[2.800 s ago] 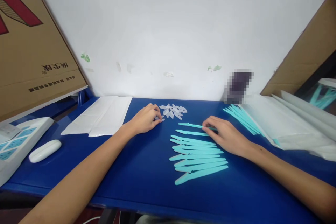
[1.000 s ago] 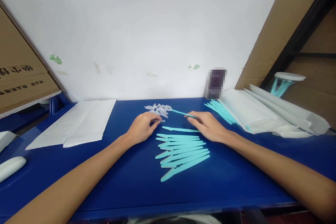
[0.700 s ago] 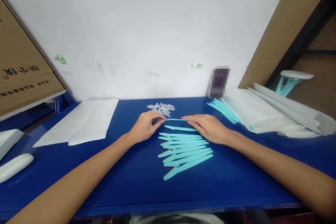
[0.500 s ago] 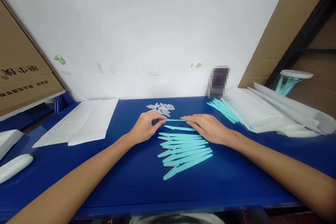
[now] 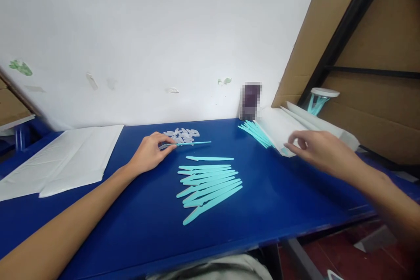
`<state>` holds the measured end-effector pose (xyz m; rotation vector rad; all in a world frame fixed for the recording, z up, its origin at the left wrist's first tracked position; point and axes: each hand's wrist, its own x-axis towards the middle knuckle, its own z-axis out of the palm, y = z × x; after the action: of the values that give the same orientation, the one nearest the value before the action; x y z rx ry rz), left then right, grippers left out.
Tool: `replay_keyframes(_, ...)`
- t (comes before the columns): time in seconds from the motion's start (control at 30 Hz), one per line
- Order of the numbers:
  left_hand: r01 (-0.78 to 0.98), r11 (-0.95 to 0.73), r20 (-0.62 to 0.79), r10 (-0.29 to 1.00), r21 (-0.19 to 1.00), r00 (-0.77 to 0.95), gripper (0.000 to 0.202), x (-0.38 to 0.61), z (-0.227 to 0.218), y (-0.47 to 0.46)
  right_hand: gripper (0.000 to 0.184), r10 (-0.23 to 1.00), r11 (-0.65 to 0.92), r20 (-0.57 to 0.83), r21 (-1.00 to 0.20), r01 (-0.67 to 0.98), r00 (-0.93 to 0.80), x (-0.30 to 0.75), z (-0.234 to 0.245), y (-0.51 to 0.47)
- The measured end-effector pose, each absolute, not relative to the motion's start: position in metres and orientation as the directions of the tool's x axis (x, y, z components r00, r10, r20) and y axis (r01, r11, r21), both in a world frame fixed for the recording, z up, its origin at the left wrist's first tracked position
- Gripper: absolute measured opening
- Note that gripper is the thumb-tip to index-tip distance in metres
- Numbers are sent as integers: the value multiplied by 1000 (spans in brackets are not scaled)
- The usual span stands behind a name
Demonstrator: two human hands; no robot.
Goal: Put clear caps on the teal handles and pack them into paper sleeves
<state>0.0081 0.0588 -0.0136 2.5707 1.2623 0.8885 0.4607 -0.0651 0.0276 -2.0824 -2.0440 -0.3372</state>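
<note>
Since half a second ago, the right hand (image 5: 316, 148) has let go of the stick's right end and swung out to the right, while the left hand (image 5: 151, 153) keeps its pinch. From the left, flat white plastic sheets (image 5: 80, 153) lie on the blue, smooth-topped bench (image 5: 147, 223). Next, the left hand grips a slim turquoise plastic stick (image 5: 198, 142) by its left end, just in front of a pile of small translucent plastic pieces (image 5: 187, 134). Nearer, turquoise notched sticks (image 5: 213, 197) lie fanned out, some overlapping. Farther right is a loose bunch of thin turquoise sticks (image 5: 254, 133). The right hand, blurred and loosely curled, is in front of white plastic bags (image 5: 274, 127); whether it holds anything cannot be told. Behind stands a clear, white-lidded container (image 5: 324, 92) of turquoise sticks.
</note>
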Motion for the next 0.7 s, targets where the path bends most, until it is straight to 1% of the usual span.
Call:
replay_keyframes(0.07, 676, -646, 428, 755, 355, 496, 35, 8, -15, 61, 38, 940, -78, 332, -1, 997, 74, 481, 8, -75)
replay_keyframes(0.1, 673, -651, 417, 752, 351, 510, 33, 8, -16, 61, 41, 935, -80, 348, 2, 997, 74, 486, -1, -78)
replay_keyframes(0.2, 670, -655, 396, 751, 348, 528, 29, 8, -17, 61, 47, 924, 52, 373, 94, 994, -84, 489, -18, -76)
replay_keyframes(0.27, 669, -653, 400, 753, 354, 523, 28, 8, -17, 60, 50, 918, 134, 354, 153, 979, -181, 489, -21, -72)
replay_keyframes(0.33, 659, -659, 408, 748, 362, 524, 27, 8, -17, 59, 50, 930, 149, 315, 149, 977, -190, 491, -20, -70)
replay_keyframes(0.4, 641, -673, 420, 736, 370, 531, 25, 9, -17, 57, 49, 950, 131, 271, 113, 985, -157, 494, -18, -70)
replay_keyframes(0.47, 625, -685, 430, 726, 374, 537, 24, 10, -16, 56, 47, 969, 89, 223, 101, 991, -110, 497, -16, -71)
replay_keyframes(0.7, 600, -709, 419, 704, 371, 573, 22, 11, -16, 56, 42, 986, -157, 101, 255, 954, 135, 482, -9, -60)
